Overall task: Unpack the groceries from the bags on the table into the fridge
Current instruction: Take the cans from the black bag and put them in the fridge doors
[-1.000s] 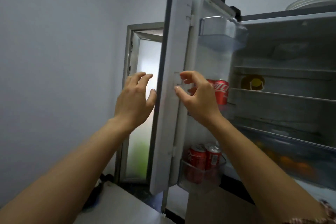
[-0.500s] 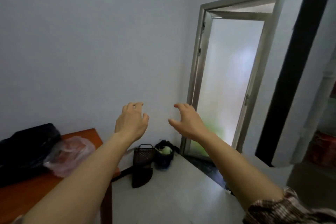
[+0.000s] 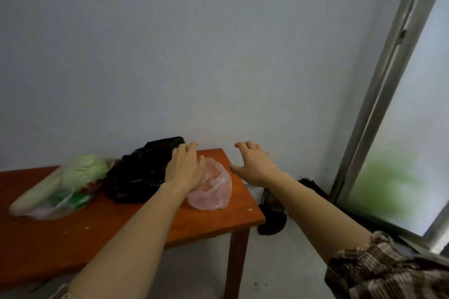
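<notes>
An orange-brown wooden table [image 3: 209, 221] stands against the wall. On it lie a pink translucent bag [image 3: 213, 189], a black plastic bag [image 3: 138, 172], and a clear bag with green cabbage [image 3: 82, 172] and a pale long vegetable [image 3: 34, 194]. My left hand [image 3: 185, 167] hovers, fingers spread, in front of the black and pink bags, empty. My right hand [image 3: 252, 162] is open in the air just right of the pink bag, above the table's right end. The fridge is out of view.
A grey wall runs behind the table. A metal-framed frosted glass door [image 3: 401, 128] stands at the right. On the pale floor by the table leg sit a dark dustpan [image 3: 272, 216] and other dark items. My patterned right sleeve [image 3: 388, 272] fills the lower right corner.
The view has swung left from the open fridge, past the glass door, to the table. Both empty hands have come down over the bags.
</notes>
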Demonstrator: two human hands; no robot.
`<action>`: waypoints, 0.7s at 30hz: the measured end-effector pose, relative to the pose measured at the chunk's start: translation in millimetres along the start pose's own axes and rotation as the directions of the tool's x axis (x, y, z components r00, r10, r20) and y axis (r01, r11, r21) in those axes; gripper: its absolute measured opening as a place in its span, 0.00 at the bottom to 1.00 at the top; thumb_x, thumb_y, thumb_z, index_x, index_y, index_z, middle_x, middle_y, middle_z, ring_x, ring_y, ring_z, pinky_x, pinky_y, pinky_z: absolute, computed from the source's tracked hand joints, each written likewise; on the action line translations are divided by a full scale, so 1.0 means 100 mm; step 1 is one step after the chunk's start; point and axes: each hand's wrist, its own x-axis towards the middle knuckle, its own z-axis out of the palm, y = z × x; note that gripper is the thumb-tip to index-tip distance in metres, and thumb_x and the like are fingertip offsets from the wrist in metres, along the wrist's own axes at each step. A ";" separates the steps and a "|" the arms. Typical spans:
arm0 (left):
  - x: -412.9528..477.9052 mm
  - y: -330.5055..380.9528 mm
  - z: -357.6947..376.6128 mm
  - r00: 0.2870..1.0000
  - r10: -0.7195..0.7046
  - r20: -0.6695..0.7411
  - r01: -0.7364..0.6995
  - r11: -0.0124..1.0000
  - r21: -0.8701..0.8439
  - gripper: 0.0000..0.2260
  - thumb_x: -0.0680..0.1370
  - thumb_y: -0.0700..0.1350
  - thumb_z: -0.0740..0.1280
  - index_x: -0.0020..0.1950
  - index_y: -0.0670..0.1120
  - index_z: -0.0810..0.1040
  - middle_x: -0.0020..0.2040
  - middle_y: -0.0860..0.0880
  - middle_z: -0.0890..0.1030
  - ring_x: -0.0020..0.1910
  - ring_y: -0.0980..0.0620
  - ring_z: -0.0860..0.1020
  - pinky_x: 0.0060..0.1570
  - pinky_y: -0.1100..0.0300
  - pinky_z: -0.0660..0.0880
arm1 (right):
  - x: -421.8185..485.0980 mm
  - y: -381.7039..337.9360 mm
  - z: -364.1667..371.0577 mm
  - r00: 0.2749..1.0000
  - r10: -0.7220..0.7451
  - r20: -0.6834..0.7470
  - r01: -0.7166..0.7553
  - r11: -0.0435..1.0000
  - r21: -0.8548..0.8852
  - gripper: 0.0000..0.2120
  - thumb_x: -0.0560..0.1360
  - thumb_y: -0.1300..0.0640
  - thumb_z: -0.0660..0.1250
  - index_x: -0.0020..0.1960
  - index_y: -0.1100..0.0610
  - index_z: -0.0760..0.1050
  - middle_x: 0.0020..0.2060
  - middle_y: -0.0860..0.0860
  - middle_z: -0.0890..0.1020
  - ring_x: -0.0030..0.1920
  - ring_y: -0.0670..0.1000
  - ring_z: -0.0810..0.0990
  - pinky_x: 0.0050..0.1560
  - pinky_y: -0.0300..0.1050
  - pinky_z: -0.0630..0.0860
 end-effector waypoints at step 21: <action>2.03 -3.32 0.89 0.933 -0.228 0.278 0.194 0.970 0.145 0.22 0.82 0.50 0.55 0.75 0.44 0.60 0.72 0.45 0.64 0.71 0.45 0.61 0.61 0.51 0.71 | 2.82 -1.47 2.46 0.921 -0.137 0.364 0.135 0.990 0.033 0.27 0.80 0.47 0.58 0.75 0.56 0.57 0.70 0.56 0.65 0.69 0.60 0.63 0.67 0.59 0.63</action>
